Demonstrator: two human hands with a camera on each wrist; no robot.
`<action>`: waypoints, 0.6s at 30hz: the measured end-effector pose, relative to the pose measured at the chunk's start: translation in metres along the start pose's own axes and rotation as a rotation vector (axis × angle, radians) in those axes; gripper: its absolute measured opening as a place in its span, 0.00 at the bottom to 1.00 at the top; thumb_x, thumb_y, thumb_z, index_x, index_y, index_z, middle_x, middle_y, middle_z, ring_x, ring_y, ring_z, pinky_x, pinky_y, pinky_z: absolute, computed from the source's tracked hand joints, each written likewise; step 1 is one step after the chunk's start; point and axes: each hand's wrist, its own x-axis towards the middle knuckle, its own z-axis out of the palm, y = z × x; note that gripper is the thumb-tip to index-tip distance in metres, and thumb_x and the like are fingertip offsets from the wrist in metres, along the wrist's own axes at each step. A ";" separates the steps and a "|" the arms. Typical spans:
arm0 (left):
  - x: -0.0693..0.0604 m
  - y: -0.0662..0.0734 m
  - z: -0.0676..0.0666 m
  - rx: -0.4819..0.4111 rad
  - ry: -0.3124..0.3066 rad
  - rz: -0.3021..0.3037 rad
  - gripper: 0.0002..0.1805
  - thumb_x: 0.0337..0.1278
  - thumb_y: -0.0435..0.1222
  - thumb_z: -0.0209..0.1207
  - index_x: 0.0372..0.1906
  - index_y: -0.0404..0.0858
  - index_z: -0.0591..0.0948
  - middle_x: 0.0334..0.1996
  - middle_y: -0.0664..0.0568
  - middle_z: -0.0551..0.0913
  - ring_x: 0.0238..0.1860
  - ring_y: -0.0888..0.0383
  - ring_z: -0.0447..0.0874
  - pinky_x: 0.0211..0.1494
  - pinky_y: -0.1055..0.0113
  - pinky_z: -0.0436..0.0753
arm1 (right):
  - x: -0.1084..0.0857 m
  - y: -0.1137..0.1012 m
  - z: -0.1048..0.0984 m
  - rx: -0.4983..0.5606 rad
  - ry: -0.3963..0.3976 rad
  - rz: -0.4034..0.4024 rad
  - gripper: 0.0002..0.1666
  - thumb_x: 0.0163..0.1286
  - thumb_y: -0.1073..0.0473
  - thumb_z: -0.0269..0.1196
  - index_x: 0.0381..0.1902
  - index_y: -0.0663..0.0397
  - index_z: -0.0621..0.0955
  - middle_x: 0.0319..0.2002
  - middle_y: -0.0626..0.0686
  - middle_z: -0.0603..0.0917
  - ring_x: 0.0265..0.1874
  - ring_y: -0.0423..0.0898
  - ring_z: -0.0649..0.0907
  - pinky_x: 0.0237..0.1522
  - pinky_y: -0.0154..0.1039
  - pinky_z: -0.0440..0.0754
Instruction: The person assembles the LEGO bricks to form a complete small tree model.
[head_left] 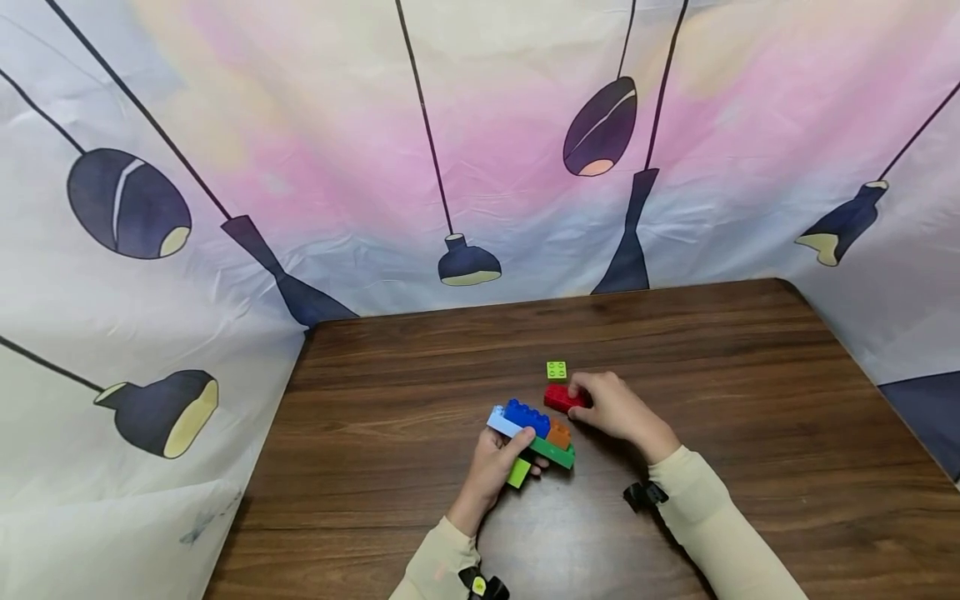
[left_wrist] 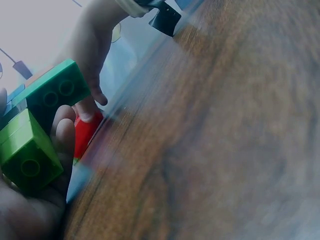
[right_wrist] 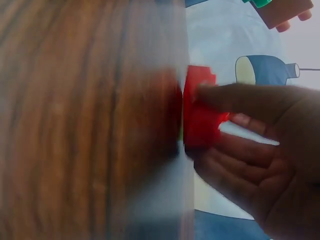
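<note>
My left hand (head_left: 497, 468) grips a stack of toy building bricks, thumb on top and fingers beneath. In that stack are a light blue brick (head_left: 503, 422), a blue brick (head_left: 527, 418), an orange brick (head_left: 558, 434), a green brick (head_left: 552, 452) and a lime green brick (left_wrist: 32, 147) on the underside. To the right, my right hand (head_left: 613, 406) pinches a red brick (right_wrist: 201, 112) between thumb and fingers at the tabletop. Whether the red brick touches the table is hard to tell. Just behind it lies a small lime green brick (head_left: 557, 371), studs up.
The brown wooden table (head_left: 405, 367) spreads around both hands. Behind it hangs a cloth backdrop (head_left: 360, 167) printed with dark lamps, meeting the table's far and left edges. Dark wrist straps (head_left: 645, 497) sit over the sleeves.
</note>
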 end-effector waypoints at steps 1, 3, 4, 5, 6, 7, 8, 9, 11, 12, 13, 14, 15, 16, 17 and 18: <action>0.000 0.000 0.000 -0.001 0.001 0.000 0.18 0.78 0.37 0.59 0.59 0.26 0.74 0.34 0.48 0.88 0.27 0.57 0.90 0.31 0.65 0.90 | -0.001 0.000 -0.001 0.022 0.001 -0.014 0.09 0.66 0.66 0.75 0.41 0.56 0.85 0.36 0.49 0.87 0.32 0.44 0.82 0.36 0.42 0.84; 0.000 0.001 0.000 0.000 0.003 -0.002 0.19 0.78 0.36 0.58 0.60 0.26 0.74 0.34 0.48 0.89 0.27 0.56 0.90 0.31 0.65 0.89 | -0.001 -0.001 -0.002 0.071 0.000 -0.046 0.14 0.69 0.66 0.73 0.51 0.58 0.86 0.43 0.53 0.90 0.38 0.46 0.86 0.43 0.46 0.86; 0.000 0.000 0.000 0.002 0.004 -0.003 0.19 0.78 0.36 0.58 0.60 0.25 0.74 0.34 0.48 0.89 0.27 0.56 0.90 0.31 0.65 0.89 | -0.001 -0.001 -0.003 0.096 -0.004 -0.059 0.16 0.70 0.65 0.72 0.55 0.59 0.86 0.47 0.54 0.90 0.41 0.46 0.87 0.45 0.46 0.87; 0.000 0.000 0.000 0.004 0.006 -0.004 0.19 0.78 0.36 0.58 0.60 0.25 0.74 0.34 0.47 0.88 0.27 0.56 0.90 0.31 0.65 0.89 | -0.002 -0.001 -0.003 0.121 -0.011 -0.068 0.18 0.71 0.64 0.71 0.58 0.60 0.85 0.49 0.55 0.90 0.43 0.46 0.88 0.46 0.46 0.88; 0.000 0.000 0.000 0.007 0.007 -0.005 0.19 0.78 0.37 0.58 0.60 0.25 0.74 0.34 0.47 0.88 0.27 0.56 0.90 0.31 0.65 0.89 | -0.002 -0.001 -0.004 0.152 -0.020 -0.076 0.20 0.73 0.64 0.71 0.61 0.60 0.85 0.50 0.56 0.90 0.43 0.46 0.88 0.46 0.45 0.88; 0.001 -0.001 0.000 0.010 0.008 -0.006 0.19 0.78 0.37 0.58 0.60 0.25 0.74 0.35 0.47 0.88 0.27 0.56 0.90 0.31 0.65 0.90 | -0.002 0.000 -0.005 0.187 -0.032 -0.081 0.21 0.73 0.63 0.70 0.62 0.61 0.84 0.51 0.57 0.90 0.43 0.46 0.88 0.45 0.43 0.88; 0.001 -0.001 -0.001 0.012 0.010 -0.006 0.19 0.78 0.37 0.58 0.60 0.25 0.74 0.35 0.47 0.88 0.27 0.56 0.90 0.31 0.65 0.90 | -0.001 0.000 -0.006 0.223 -0.041 -0.086 0.22 0.74 0.62 0.70 0.64 0.61 0.83 0.52 0.57 0.90 0.43 0.46 0.88 0.45 0.42 0.88; 0.001 -0.001 -0.001 0.014 0.010 -0.005 0.19 0.78 0.37 0.58 0.60 0.25 0.74 0.34 0.47 0.88 0.27 0.57 0.90 0.31 0.64 0.90 | -0.001 0.000 -0.007 0.262 -0.050 -0.087 0.23 0.75 0.62 0.69 0.65 0.62 0.82 0.52 0.58 0.89 0.42 0.45 0.88 0.43 0.40 0.88; 0.002 -0.002 -0.001 0.015 0.010 -0.002 0.19 0.78 0.38 0.58 0.59 0.25 0.75 0.34 0.47 0.88 0.26 0.57 0.90 0.31 0.64 0.90 | -0.001 0.000 -0.010 0.334 -0.066 -0.088 0.24 0.75 0.61 0.69 0.66 0.63 0.81 0.52 0.60 0.89 0.41 0.45 0.88 0.41 0.39 0.87; 0.002 -0.002 -0.002 0.015 0.009 -0.001 0.19 0.78 0.38 0.58 0.58 0.25 0.75 0.33 0.47 0.88 0.26 0.57 0.90 0.31 0.65 0.90 | -0.001 -0.001 -0.011 0.369 -0.073 -0.086 0.25 0.76 0.61 0.68 0.67 0.63 0.81 0.52 0.60 0.89 0.41 0.46 0.88 0.41 0.38 0.87; 0.002 -0.002 -0.002 0.014 0.008 0.000 0.18 0.78 0.38 0.58 0.58 0.26 0.76 0.32 0.48 0.88 0.26 0.57 0.89 0.31 0.65 0.90 | -0.001 -0.001 -0.013 0.395 -0.079 -0.088 0.25 0.76 0.61 0.68 0.67 0.64 0.81 0.52 0.61 0.89 0.41 0.46 0.88 0.40 0.38 0.87; 0.002 -0.003 -0.002 0.013 0.008 0.000 0.17 0.78 0.38 0.58 0.57 0.26 0.76 0.31 0.48 0.88 0.25 0.57 0.89 0.31 0.65 0.90 | -0.001 -0.002 -0.014 0.416 -0.084 -0.089 0.25 0.76 0.61 0.68 0.67 0.64 0.80 0.52 0.61 0.89 0.41 0.46 0.88 0.40 0.38 0.87; 0.003 -0.003 -0.002 0.013 0.008 0.000 0.17 0.78 0.38 0.58 0.56 0.26 0.76 0.31 0.48 0.88 0.25 0.57 0.89 0.31 0.65 0.90 | -0.001 -0.003 -0.015 0.432 -0.091 -0.091 0.25 0.76 0.61 0.67 0.67 0.65 0.80 0.51 0.61 0.89 0.41 0.47 0.88 0.40 0.38 0.88; 0.003 -0.003 -0.002 0.011 0.008 -0.001 0.16 0.78 0.37 0.58 0.56 0.27 0.77 0.30 0.49 0.87 0.25 0.57 0.89 0.31 0.65 0.90 | -0.002 -0.004 -0.016 0.444 -0.097 -0.094 0.25 0.77 0.62 0.67 0.67 0.65 0.80 0.51 0.62 0.89 0.41 0.47 0.88 0.40 0.39 0.88; 0.003 -0.003 -0.002 0.010 0.009 -0.001 0.15 0.78 0.37 0.58 0.56 0.28 0.77 0.30 0.49 0.87 0.25 0.58 0.89 0.31 0.66 0.90 | -0.002 -0.004 -0.017 0.452 -0.104 -0.098 0.25 0.77 0.62 0.67 0.67 0.66 0.80 0.52 0.61 0.88 0.42 0.48 0.88 0.41 0.39 0.87; 0.003 -0.004 -0.002 0.011 0.007 0.002 0.15 0.79 0.37 0.58 0.55 0.28 0.77 0.30 0.49 0.87 0.25 0.58 0.89 0.31 0.66 0.89 | -0.002 -0.005 -0.018 0.459 -0.110 -0.101 0.25 0.77 0.62 0.66 0.67 0.66 0.79 0.52 0.61 0.88 0.42 0.48 0.88 0.41 0.39 0.87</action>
